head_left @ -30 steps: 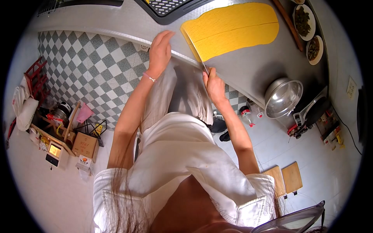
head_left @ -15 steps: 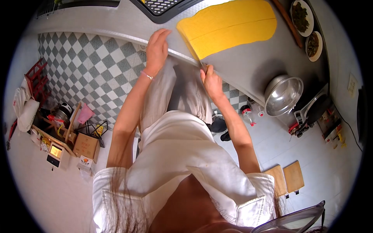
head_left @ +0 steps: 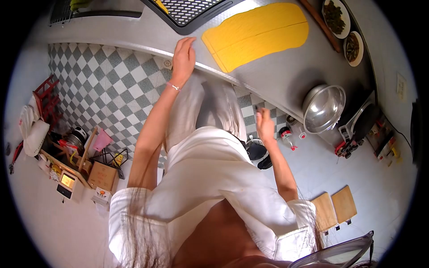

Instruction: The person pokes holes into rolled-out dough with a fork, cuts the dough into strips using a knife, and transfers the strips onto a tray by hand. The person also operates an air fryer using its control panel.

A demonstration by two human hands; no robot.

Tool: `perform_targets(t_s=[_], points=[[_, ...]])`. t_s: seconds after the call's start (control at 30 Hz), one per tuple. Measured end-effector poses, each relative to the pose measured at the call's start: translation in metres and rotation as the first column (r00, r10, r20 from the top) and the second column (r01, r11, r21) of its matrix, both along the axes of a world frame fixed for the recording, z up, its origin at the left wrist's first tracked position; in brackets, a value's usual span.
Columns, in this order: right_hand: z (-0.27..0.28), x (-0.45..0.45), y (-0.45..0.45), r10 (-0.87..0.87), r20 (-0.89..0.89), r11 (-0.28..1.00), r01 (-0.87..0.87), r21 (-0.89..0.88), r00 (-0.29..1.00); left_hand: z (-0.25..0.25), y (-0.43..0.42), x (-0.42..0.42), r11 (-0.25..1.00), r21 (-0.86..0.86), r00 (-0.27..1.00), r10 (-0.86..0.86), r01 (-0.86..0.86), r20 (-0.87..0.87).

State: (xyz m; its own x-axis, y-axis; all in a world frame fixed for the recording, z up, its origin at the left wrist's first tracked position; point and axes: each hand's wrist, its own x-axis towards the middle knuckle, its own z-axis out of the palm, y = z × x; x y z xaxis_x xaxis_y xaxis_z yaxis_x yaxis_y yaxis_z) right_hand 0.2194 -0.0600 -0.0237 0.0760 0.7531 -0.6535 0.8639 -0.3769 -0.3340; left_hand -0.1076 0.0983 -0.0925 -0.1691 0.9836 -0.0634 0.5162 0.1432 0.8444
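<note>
The left hand [head_left: 184, 56] is near the yellow sheet [head_left: 257, 35]; carton lettering [head_left: 103, 174] is illegible.

Yellow sheet [head_left: 259, 33] lay flat on the metal counter [head_left: 272, 80], one line running lengthwise, another across near its left end. Left hand [head_left: 183, 56] was empty at the counter edge, fingers just beside the sheet, near the black perforated tray [head_left: 182, 30]. Right hand [head_left: 266, 127] was off the counter, over the floor; blurred, couldn't tell its grip. Brown rod [head_left: 319, 22] and two plates [head_left: 346, 29] of food sat beyond the sheet's right end, metal bowl [head_left: 324, 109] nearer.
</note>
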Motion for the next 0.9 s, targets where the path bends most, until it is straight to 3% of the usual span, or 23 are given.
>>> perform_targets(t_s=[0.1, 0.17, 0.2, 0.33, 0.43, 0.47, 0.57, 0.9], points=[[0.004, 0.024, 0.017, -0.177, 0.028, 0.948, 0.163, 0.271, 0.984, -0.003, 0.002, 0.002, 1.000, -0.025, 1.000, -0.001, 0.001, 0.023], [-0.009, 0.037, 0.035, -0.276, 0.018, 0.903, 0.253, 0.347, 0.961, -0.004, 0.003, 0.006, 0.999, -0.034, 1.000, -0.014, 0.014, 0.009], [-0.014, 0.040, 0.045, -0.262, 0.026, 0.864, 0.223, 0.452, 0.965, -0.004, 0.004, 0.007, 0.999, -0.036, 1.000, -0.023, 0.023, -0.010], [-0.045, 0.065, 0.068, -0.203, 0.120, 0.802, 0.095, 0.590, 0.972, -0.004, 0.006, 0.016, 0.998, -0.054, 0.999, -0.024, 0.022, -0.035], [-0.049, 0.079, 0.089, -0.155, 0.268, 0.923, 0.042, 0.383, 0.951, -0.006, 0.005, 0.023, 0.998, -0.067, 0.998, -0.004, 0.000, -0.069], [-0.055, 0.084, 0.091, -0.159, 0.288, 0.922, 0.038, 0.386, 0.944, -0.006, 0.006, 0.026, 0.997, -0.074, 0.995, 0.005, -0.013, -0.100], [-0.077, 0.091, 0.093, -0.174, 0.374, 0.828, -0.071, 0.557, 0.911, -0.003, 0.009, 0.034, 0.995, -0.074, 0.971, 0.045, -0.065, -0.237], [-0.092, 0.097, 0.092, -0.216, 0.323, 0.763, -0.047, 0.645, 0.921, -0.015, 0.025, 0.049, 0.938, -0.170, 0.943, 0.268, -0.301, -0.196]])
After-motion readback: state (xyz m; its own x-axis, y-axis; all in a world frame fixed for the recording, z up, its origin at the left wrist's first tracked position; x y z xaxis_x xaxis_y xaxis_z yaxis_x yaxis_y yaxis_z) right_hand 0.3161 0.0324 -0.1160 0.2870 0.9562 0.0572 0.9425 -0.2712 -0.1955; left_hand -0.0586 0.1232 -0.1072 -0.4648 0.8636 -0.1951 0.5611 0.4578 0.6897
